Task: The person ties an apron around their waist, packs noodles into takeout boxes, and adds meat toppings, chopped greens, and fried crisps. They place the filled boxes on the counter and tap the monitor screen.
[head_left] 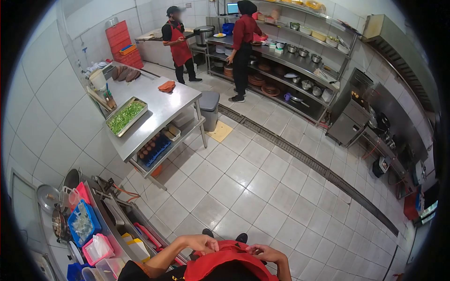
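At the bottom of the head view, my left hand [202,244] is at the upper left part of a red apron [229,262], its fingers curled near the cloth. My right hand [266,253] is at the apron's right side, with bent fingers close to the fabric. A dark strip runs along the apron's top between the two hands. Whether either hand pinches the cloth is too small to tell. The tips of two dark shoes [242,238] show beyond the apron.
A steel table [176,100] bears a tray of chopped greens [125,118]. Beside it stands a grey bin [209,110]. Two people [178,44] [243,42] stand by steel shelves. Baskets [84,222] line the lower left counter. A floor drain [290,150] crosses the tiles.
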A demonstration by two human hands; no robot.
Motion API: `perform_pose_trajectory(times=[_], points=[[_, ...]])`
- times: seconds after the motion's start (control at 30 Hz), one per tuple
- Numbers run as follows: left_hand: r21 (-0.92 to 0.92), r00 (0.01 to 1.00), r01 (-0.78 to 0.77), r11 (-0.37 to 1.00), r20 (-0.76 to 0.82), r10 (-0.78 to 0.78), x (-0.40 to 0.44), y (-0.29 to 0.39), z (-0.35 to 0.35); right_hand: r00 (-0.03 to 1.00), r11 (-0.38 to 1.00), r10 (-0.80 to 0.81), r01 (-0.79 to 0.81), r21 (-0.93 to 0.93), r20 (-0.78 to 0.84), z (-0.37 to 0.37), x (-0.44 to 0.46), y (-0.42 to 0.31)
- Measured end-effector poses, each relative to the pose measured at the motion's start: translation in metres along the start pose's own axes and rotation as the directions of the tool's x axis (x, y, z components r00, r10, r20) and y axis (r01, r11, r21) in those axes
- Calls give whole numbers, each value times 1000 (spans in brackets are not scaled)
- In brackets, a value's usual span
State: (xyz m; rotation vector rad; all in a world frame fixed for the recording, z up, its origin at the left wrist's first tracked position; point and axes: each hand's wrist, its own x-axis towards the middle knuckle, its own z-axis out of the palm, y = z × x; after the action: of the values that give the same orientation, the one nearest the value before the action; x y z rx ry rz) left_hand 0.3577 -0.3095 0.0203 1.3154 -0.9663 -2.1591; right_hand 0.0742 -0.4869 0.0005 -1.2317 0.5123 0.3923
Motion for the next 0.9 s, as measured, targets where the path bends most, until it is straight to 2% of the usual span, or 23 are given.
perform_pose_trajectory(times=[0.1, 0.27, 0.4, 0.47, 0.63, 0.7, 0.83, 0.9], points=[[49, 999, -47, 998, -9, 48, -5, 2, 3, 999, 994, 47, -46, -95, 10, 2, -6, -8], [86, 998, 45, 995, -57, -40, -6, 15, 7, 997, 996, 71, -69, -63, 30, 3, -11, -15], [164, 998, 29, 986, -56, -20, -4, 16, 5, 996, 993, 89, -87, -78, 28, 1, -10, -19], [301, 991, -66, 951, -89, 97, -3, 17, 7, 992, 991, 122, -120, -65, 18, 2, -9, -21], [303, 986, -86, 949, -111, 125, -1, 24, 10, 985, 984, 172, -172, -40, -8, 0, -8, -24], [278, 982, -112, 954, -116, 149, 2, 25, 12, 997, 992, 73, -77, -105, -36, 0, -6, -22], [268, 964, -202, 942, -115, 239, 10, 28, 17, 997, 994, 69, -72, -87, -40, 0, -11, -29], [258, 958, -226, 939, -115, 262, 16, 27, 17, 995, 995, 97, -98, 27, 3, -1, -12, -30]])
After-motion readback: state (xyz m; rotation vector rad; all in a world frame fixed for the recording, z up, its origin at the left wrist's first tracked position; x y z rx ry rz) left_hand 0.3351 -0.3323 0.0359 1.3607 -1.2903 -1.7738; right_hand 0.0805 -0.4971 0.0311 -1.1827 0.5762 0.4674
